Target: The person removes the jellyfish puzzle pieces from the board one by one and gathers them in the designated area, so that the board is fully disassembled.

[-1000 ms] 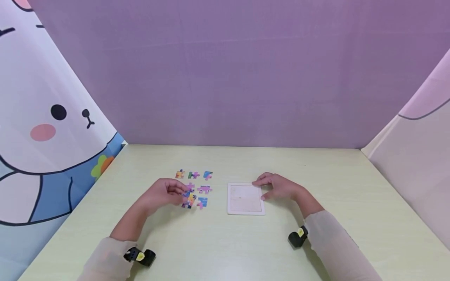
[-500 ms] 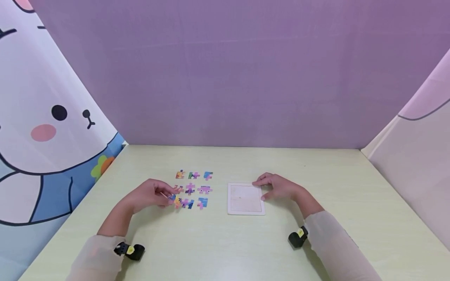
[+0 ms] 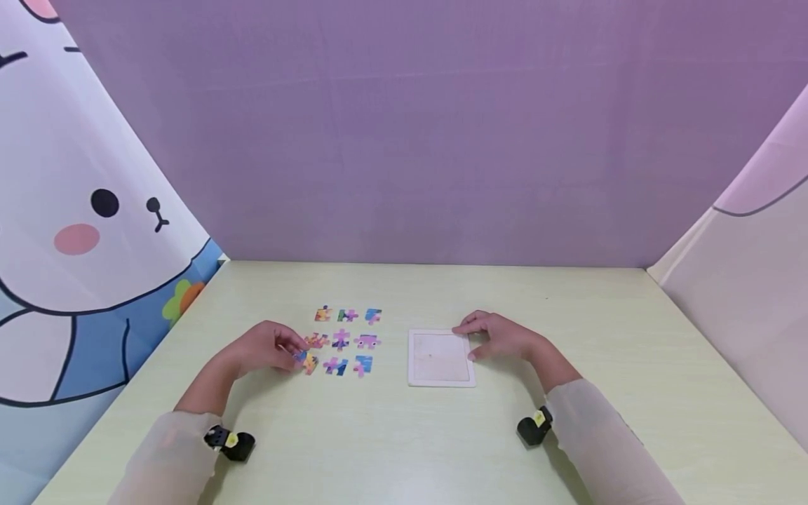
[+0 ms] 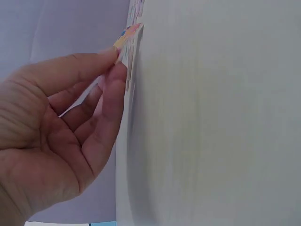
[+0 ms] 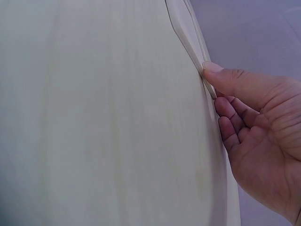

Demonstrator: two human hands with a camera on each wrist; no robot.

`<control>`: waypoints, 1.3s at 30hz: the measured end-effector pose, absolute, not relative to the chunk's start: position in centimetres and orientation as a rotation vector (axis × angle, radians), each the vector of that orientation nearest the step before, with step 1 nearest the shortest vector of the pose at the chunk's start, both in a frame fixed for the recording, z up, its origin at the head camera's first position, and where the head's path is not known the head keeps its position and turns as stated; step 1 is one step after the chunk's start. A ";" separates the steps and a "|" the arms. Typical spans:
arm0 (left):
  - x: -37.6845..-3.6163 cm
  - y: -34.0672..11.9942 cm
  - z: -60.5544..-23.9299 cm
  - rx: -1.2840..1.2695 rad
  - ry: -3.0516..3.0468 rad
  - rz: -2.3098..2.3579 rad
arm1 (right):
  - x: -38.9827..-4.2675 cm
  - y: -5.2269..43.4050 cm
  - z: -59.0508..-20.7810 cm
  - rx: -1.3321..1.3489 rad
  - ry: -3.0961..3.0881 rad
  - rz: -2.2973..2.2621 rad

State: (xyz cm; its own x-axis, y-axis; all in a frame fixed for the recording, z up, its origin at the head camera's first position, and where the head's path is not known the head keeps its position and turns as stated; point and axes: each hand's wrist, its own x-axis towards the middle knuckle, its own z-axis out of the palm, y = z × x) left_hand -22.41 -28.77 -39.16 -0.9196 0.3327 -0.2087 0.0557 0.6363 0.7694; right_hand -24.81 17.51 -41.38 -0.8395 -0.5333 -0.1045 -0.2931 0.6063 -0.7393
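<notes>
At the lower left corner of a group of jigsaw pieces, my left hand [image 3: 271, 348] pinches a jigsaw piece [image 3: 310, 364] between thumb and fingertips. The left wrist view shows this orange, pink and blue piece [image 4: 129, 35] tilted at the fingertips, close over the table. Several other pieces, such as the pink one with eyes [image 3: 367, 341], lie spaced out in rows. To their right is a square white puzzle tray [image 3: 412, 361] with nothing in its recess. My right hand [image 3: 501, 338] grips its right edge, thumb [image 5: 214, 67] on the rim and the other fingers curled beside it.
The pale wooden table [image 3: 404, 442] runs back to a purple cloth wall [image 3: 429, 140]. A cartoon-printed cloth [image 3: 76, 175] stands along the left side, and another pale cloth [image 3: 745, 280] along the right. A small black camera [image 3: 236, 445] sits on the left sleeve.
My left hand has moved left with the jigsaw piece, from over the middle of the bottom row to its left end, uncovering pieces beneath. The right hand and tray have stayed put.
</notes>
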 end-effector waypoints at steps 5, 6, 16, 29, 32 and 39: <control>-22.6 -28.7 -39.4 0.316 2.587 1.084 | -24.8 17.4 -41.4 -0.651 2.523 -1.076; -22.7 -28.6 -39.5 0.314 2.599 1.069 | -24.8 17.3 -41.3 -0.646 2.524 -1.074; -22.9 -28.6 -39.9 0.293 2.628 1.041 | -24.7 17.3 -41.3 -0.650 2.532 -1.058; -22.5 -29.3 -39.4 0.385 2.668 1.127 | -24.5 17.2 -41.1 -0.653 2.545 -1.080; -22.0 -29.2 -39.2 0.391 2.693 1.147 | -24.2 17.0 -41.0 -0.618 2.577 -1.123; -21.0 -28.5 -38.6 0.372 2.723 1.214 | -22.8 17.8 -40.5 -0.554 2.701 -1.238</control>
